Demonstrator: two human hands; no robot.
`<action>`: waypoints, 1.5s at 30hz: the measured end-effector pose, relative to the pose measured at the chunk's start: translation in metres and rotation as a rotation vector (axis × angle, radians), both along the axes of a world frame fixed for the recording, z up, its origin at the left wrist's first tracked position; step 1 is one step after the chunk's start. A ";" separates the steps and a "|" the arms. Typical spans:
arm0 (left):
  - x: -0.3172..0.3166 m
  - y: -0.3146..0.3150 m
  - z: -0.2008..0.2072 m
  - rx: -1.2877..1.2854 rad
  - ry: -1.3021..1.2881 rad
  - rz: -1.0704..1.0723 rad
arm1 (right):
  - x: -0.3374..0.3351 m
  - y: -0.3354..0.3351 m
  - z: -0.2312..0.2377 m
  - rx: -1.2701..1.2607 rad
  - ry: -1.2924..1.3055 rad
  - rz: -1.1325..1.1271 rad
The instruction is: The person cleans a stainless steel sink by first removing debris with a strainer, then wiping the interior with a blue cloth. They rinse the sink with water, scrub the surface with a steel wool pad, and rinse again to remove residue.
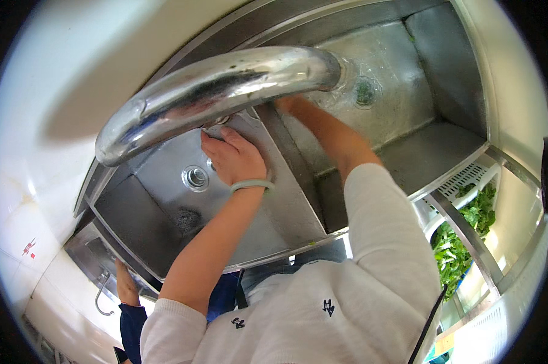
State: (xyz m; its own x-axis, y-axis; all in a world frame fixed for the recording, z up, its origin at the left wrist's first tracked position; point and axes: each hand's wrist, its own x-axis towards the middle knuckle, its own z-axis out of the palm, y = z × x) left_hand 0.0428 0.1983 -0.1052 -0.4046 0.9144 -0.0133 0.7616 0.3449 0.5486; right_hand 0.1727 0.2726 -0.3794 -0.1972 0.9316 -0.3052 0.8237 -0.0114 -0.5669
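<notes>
Over the left basin (274, 212) of a steel double sink, my left hand (240, 159) is held with thumb and fingers apart, beneath a thick chrome spout (219, 85). A pale bangle (252, 184) circles that wrist. I see nothing held in it; small metal parts show beside its fingers, too hidden to name. My right hand (293, 104) reaches across the right basin (395, 54) near the divider (292, 158). The spout covers its fingers, so what it touches is hidden. Wet ripples and green bits lie around the right drain (365, 92).
A round drain (195, 178) sits in the left basin. Below right, a white plastic basket (462, 182) and leafy greens (459, 242) rest beside metal rails (468, 236). Another person's hand (126, 285), in a dark blue sleeve, is at a smaller sink (82, 249) on the left.
</notes>
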 end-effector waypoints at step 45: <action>0.004 0.002 -0.001 0.022 0.036 0.014 | -0.013 -0.014 0.014 0.014 -0.071 0.024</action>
State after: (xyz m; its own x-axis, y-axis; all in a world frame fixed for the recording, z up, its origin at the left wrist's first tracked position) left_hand 0.0471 0.2004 -0.1058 -0.4171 0.9086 0.0217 0.7763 0.3437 0.5283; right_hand 0.1594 0.2583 -0.3654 -0.1975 0.9313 -0.3062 0.8617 0.0160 -0.5072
